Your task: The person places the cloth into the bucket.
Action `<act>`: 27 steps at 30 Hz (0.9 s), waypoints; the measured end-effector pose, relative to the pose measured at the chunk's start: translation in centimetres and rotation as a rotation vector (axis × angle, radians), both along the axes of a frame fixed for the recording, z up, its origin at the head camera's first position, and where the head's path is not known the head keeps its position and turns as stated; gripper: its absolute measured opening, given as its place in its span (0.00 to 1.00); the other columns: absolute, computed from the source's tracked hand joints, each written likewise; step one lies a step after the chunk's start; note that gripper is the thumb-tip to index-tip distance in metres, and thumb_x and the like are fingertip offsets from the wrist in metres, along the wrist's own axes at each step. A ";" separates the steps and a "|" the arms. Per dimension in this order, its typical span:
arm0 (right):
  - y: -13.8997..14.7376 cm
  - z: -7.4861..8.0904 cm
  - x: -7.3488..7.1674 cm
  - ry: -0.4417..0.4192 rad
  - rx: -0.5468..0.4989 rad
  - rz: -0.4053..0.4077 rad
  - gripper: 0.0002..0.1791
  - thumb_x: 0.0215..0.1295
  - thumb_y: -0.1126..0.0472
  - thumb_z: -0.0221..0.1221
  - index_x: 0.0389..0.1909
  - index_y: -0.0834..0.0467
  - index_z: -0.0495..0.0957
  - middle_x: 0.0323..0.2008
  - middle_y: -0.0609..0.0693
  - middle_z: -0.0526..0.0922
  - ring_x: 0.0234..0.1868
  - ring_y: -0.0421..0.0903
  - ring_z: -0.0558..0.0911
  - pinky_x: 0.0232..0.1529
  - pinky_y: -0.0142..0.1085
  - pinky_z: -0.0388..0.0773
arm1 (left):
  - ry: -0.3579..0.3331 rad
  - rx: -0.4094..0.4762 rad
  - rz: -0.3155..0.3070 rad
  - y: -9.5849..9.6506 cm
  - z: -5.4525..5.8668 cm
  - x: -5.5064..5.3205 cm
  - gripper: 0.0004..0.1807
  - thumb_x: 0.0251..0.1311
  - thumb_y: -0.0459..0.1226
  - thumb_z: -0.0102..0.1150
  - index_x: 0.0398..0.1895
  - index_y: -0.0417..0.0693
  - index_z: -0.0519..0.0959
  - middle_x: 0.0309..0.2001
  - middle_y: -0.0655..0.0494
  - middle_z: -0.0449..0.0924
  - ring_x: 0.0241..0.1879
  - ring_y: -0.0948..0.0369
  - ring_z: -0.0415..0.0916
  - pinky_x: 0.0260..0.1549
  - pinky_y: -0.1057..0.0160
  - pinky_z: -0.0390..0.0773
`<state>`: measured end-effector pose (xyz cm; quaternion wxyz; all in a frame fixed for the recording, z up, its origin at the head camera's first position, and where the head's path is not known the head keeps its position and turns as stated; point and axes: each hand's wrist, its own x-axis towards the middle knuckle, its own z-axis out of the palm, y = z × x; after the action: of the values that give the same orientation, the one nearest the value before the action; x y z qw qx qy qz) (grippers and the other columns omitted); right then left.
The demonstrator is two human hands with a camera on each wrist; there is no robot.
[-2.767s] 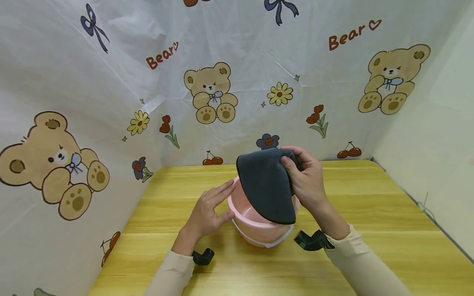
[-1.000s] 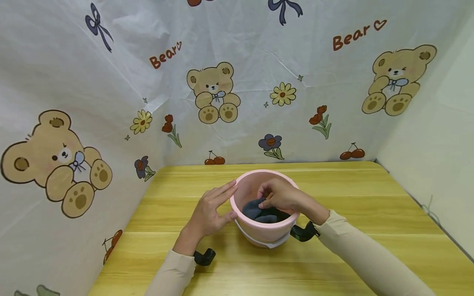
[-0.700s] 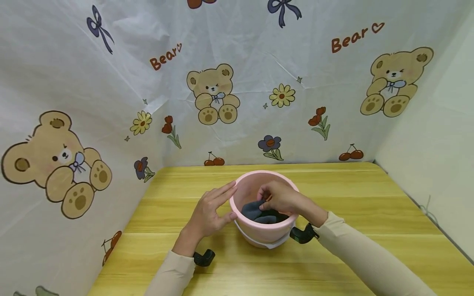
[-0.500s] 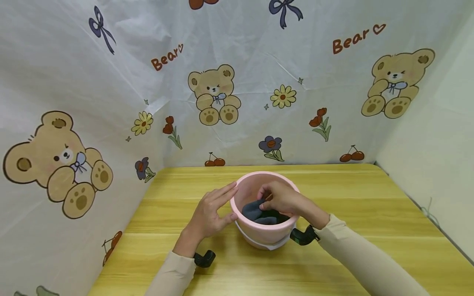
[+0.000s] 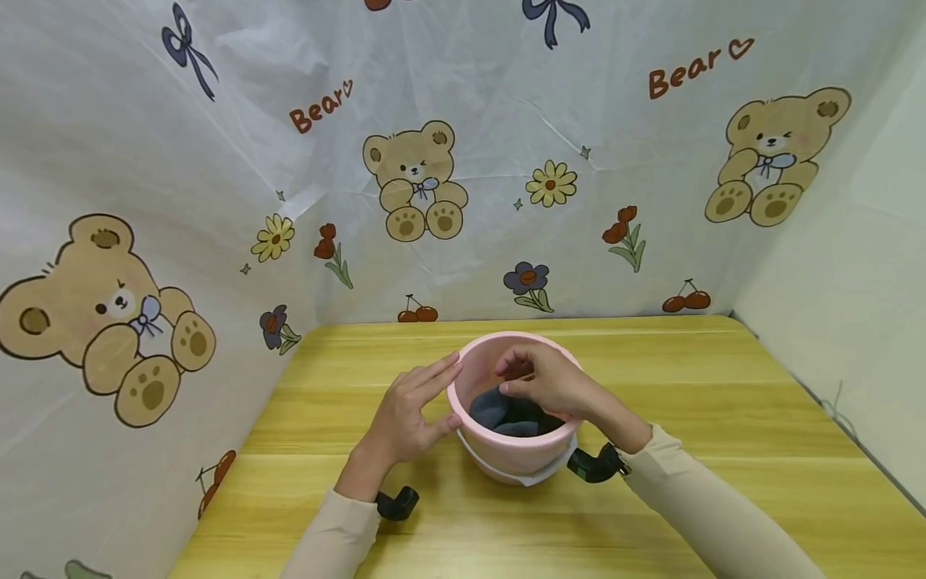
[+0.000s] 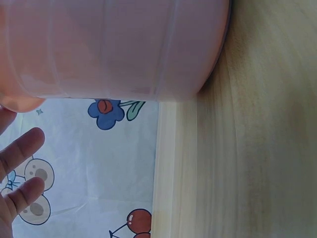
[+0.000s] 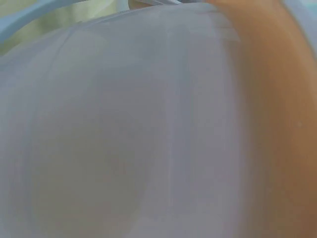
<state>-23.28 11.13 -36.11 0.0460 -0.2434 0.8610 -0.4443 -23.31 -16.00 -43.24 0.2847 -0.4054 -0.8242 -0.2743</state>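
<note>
A pink bucket (image 5: 517, 454) with a white handle stands on the wooden table. Inside it lies a crumpled dark grey cloth (image 5: 492, 408), partly in shadow. My left hand (image 5: 408, 410) touches the left side of the rim with straight, spread fingers; some of its fingers also show at the left edge of the left wrist view. Just above the cloth, within the bucket's mouth, is my right hand (image 5: 546, 378). Its fingers are loosely bent, thumb and fingertips apart, and nothing shows between them. The bucket's wall fills most of the right wrist view, hiding the right fingers.
The wood-grain table (image 5: 687, 450) extends around the bucket. Behind and to the left hangs a white sheet (image 5: 485, 233) printed with bears and flowers. A pale wall (image 5: 854, 322) borders the right side, with a thin cord (image 5: 839, 414) near the table's edge.
The cloth, held above the bucket by my right hand earliest, now lies inside it. Over the last half second my right hand has let go and risen slightly. The left hand stays at the rim.
</note>
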 end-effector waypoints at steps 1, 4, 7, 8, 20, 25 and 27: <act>-0.1 0.1 0.1 0.015 -0.020 -0.015 0.10 0.63 0.64 0.67 0.44 0.59 0.82 0.46 0.59 0.85 0.48 0.49 0.85 0.54 0.45 0.82 | 0.007 -0.001 0.000 -0.1 0.0 -0.1 0.44 0.67 0.71 0.37 0.70 0.51 0.73 0.72 0.56 0.70 0.61 0.57 0.78 0.50 0.50 0.77; -0.2 0.6 0.7 0.095 -0.107 -0.070 0.12 0.66 0.60 0.66 0.48 0.57 0.82 0.48 0.56 0.85 0.51 0.51 0.85 0.56 0.47 0.81 | 0.015 0.000 -0.001 -0.2 0.1 -0.2 0.44 0.67 0.71 0.37 0.70 0.50 0.73 0.72 0.56 0.70 0.60 0.57 0.77 0.51 0.49 0.78; -0.2 0.8 1.5 0.243 -0.165 -0.125 0.14 0.67 0.56 0.65 0.51 0.55 0.81 0.50 0.51 0.85 0.54 0.50 0.85 0.58 0.49 0.80 | 0.014 -0.001 0.003 -0.3 0.2 -0.2 0.44 0.67 0.71 0.37 0.70 0.49 0.73 0.72 0.56 0.70 0.62 0.57 0.76 0.54 0.48 0.77; -0.1 0.8 1.8 0.300 -0.175 -0.143 0.15 0.67 0.56 0.65 0.52 0.54 0.81 0.51 0.49 0.85 0.55 0.48 0.84 0.59 0.48 0.79 | 0.014 -0.004 0.004 -0.3 0.2 -0.1 0.45 0.67 0.71 0.36 0.70 0.49 0.72 0.73 0.56 0.70 0.63 0.57 0.75 0.55 0.47 0.77; 4.9 -0.3 4.2 1.198 -0.188 -0.347 0.32 0.69 0.39 0.59 0.54 0.66 0.81 0.57 0.65 0.82 0.58 0.63 0.78 0.70 0.34 0.66 | 0.105 -0.029 0.021 -0.3 -0.2 0.0 0.45 0.69 0.69 0.32 0.70 0.46 0.72 0.71 0.53 0.71 0.63 0.54 0.75 0.54 0.48 0.77; 7.5 -0.5 4.8 1.318 -0.126 -0.422 0.39 0.67 0.33 0.57 0.54 0.67 0.80 0.57 0.68 0.81 0.59 0.67 0.77 0.72 0.46 0.63 | 0.146 -0.052 0.041 -0.5 -0.1 -0.2 0.45 0.69 0.70 0.29 0.70 0.46 0.72 0.71 0.52 0.72 0.63 0.53 0.74 0.55 0.47 0.76; 8.4 -0.8 5.0 1.361 -0.094 -0.432 0.40 0.66 0.31 0.57 0.54 0.66 0.81 0.56 0.67 0.81 0.59 0.67 0.77 0.72 0.53 0.63 | 0.145 -0.061 0.049 -0.5 0.0 -0.2 0.46 0.69 0.70 0.29 0.71 0.47 0.71 0.71 0.52 0.71 0.63 0.53 0.74 0.55 0.47 0.76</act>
<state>-18.31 19.52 -36.87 -0.6008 -0.2924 0.7077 -0.2297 -23.49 -16.52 -43.27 0.3380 -0.4122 -0.8191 -0.2119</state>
